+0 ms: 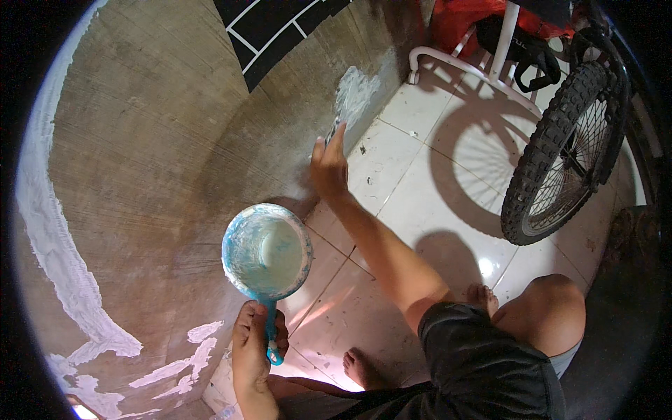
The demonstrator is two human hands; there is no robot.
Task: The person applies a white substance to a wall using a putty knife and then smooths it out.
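My left hand (250, 329) grips the handle of a blue plastic dipper (303, 261), smeared with white paste and holding some pale white material inside. Up and to the right, my right hand (329, 162) is closed on a small flat metal scraper (332, 131) held at the base of the bare grey-brown wall (140, 175). Just beyond the scraper is a fresh white paste patch (358, 91). Larger white paste streaks (84, 301) run along the left part of the wall.
A bicycle wheel (526, 171) stands on the right over white floor tiles (392, 161). Behind it are a white tubular metal frame (448, 56) and red material (455, 21). A black panel with white lines (259, 35) is on the upper wall. My bare feet (360, 367) are below.
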